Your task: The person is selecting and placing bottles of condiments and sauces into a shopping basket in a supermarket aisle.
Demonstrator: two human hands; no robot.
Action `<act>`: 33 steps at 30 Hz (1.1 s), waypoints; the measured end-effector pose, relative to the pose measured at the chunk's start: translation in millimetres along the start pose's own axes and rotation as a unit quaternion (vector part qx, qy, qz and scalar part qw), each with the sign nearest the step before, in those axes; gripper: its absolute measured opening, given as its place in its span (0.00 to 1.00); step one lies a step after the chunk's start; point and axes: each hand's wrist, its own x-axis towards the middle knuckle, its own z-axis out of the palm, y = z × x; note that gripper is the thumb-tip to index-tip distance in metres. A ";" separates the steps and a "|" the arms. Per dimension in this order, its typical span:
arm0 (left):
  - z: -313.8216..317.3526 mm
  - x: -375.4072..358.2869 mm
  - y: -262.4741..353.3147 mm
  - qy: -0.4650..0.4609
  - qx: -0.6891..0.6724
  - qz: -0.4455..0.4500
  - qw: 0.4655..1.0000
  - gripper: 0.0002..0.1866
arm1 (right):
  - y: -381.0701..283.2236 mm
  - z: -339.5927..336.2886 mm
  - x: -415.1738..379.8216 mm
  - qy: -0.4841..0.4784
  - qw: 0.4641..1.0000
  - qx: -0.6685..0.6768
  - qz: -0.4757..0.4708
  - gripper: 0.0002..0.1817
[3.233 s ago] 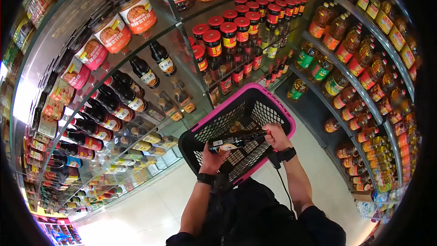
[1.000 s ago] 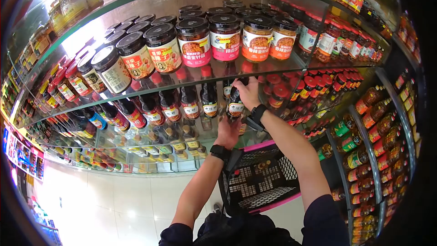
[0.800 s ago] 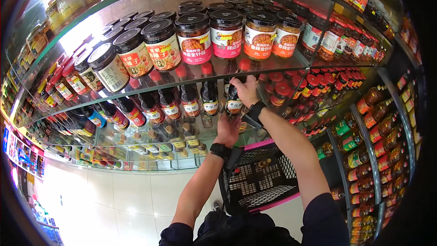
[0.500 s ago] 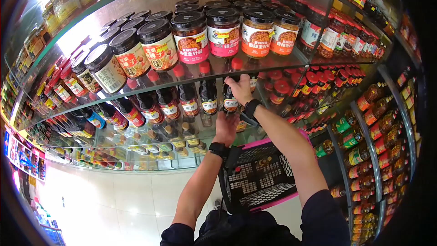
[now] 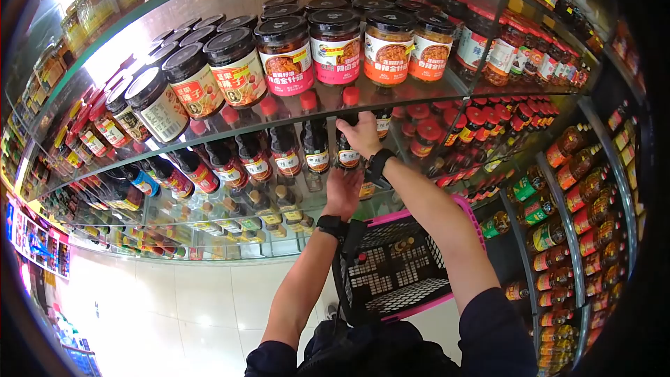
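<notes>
A dark sauce bottle (image 5: 348, 145) with a red cap and a white-and-gold label stands upright at the front of the second glass shelf. My right hand (image 5: 361, 136) is wrapped around its upper part, below the cap. Under its base, my left hand (image 5: 343, 192) is turned palm up with the fingers against the bottom; the fingertips are partly hidden. Just to the left stands a matching sauce bottle (image 5: 316, 148), at the end of a row of similar ones. A black shopping basket (image 5: 391, 300) with a pink rim hangs by my forearms, several small items inside.
Black-lidded jars (image 5: 283, 56) crowd the glass shelf above the bottles, whose front edge (image 5: 279, 124) runs close over my right hand. Red-lidded jars (image 5: 426, 141) stand to the right. Oil bottles (image 5: 544, 237) fill the rack at far right. Pale floor tiles (image 5: 202, 293) lie below.
The shelves and jars have shifted slightly left and up in view. Both hands moved slightly left with the bottle and keep the same hold on it.
</notes>
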 end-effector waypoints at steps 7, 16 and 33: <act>3.8 -7.2 -3.3 0.008 -0.023 -0.003 1.000 0.24 | -16.1 -12.8 -3.9 0.007 0.998 -0.043 -0.053 0.27; 2.1 -33.9 -14.6 0.070 0.042 0.005 0.997 0.28 | -29.4 -38.7 -32.8 -0.012 0.999 -0.024 -0.043 0.37; -10.6 -95.4 -53.1 0.062 0.097 0.008 0.993 0.21 | -34.1 -128.1 -138.0 -0.042 0.998 0.040 -0.006 0.33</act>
